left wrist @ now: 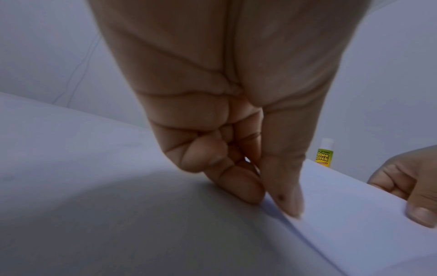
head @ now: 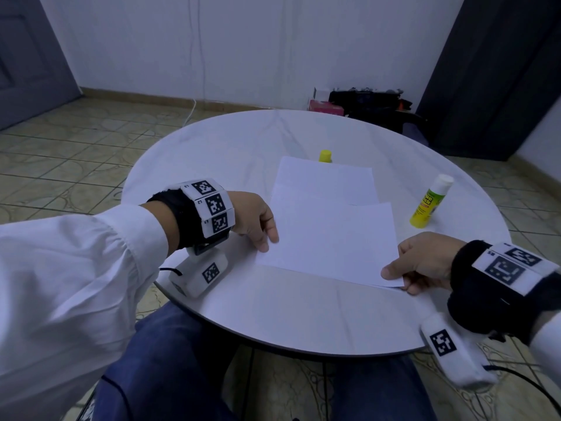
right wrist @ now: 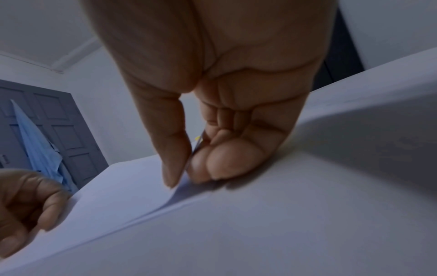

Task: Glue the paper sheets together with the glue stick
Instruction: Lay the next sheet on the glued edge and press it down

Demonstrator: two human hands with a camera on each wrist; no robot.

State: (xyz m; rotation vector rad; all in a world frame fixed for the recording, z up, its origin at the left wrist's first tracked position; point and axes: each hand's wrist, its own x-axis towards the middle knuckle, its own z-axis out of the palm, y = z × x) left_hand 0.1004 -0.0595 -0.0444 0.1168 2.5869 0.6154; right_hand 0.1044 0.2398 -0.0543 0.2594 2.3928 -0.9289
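Paper (head: 331, 238) lies mid-counter, top sheet pinched at its near corners by left hand (head: 256, 221) and right hand (head: 422, 262), being aligned; next comes pressing it flat, I'd judge, glue stick (head: 431, 202) idle far right.

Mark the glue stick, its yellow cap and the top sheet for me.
glue stick (head: 427, 205), head view, on its printed label.
yellow cap (head: 325, 155), head view, on its side wall.
top sheet (head: 328, 238), head view, on its bare middle.

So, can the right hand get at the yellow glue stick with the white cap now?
Probably not yet: the right hand pinches the upper white paper sheet. The glue stick stands nearby, unobstructed.
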